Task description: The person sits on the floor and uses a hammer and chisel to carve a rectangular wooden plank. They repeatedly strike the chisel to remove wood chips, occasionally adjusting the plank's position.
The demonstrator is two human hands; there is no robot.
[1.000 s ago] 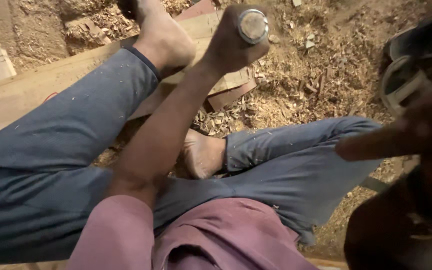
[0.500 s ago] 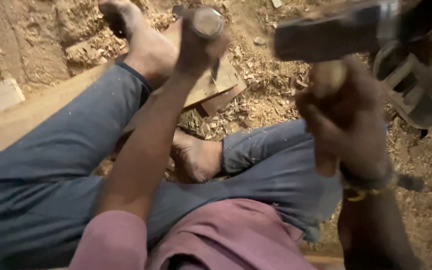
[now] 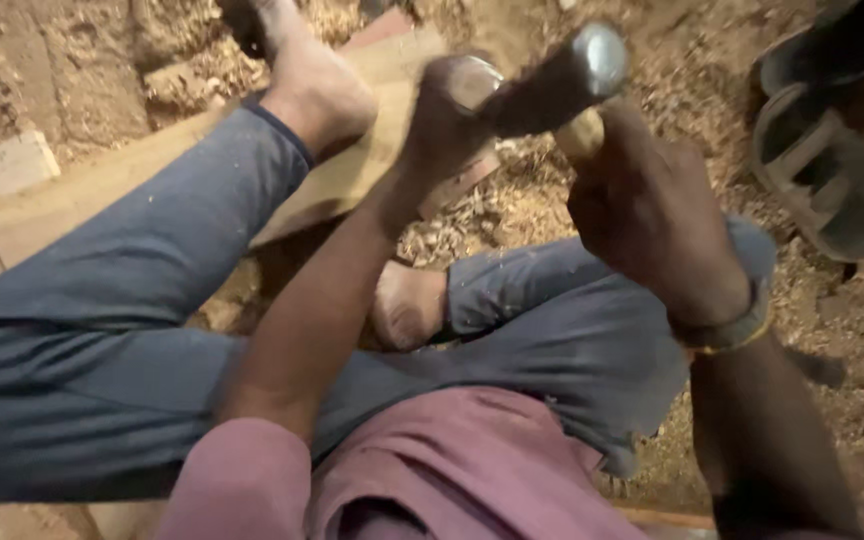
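Right hand (image 3: 652,215) clenched round the hammer (image 3: 552,80) handle, its head touching the metal-capped chisel (image 3: 467,85) top. Left hand (image 3: 437,125) fisted on that chisel, upright over the wooden plank (image 3: 112,185). A bare foot (image 3: 317,85) rests on the plank; wood shavings (image 3: 492,210) lie just beside it.

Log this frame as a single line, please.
left hand: grips chisel on plank | right hand: holds hammer, head at chisel top | foot on plank
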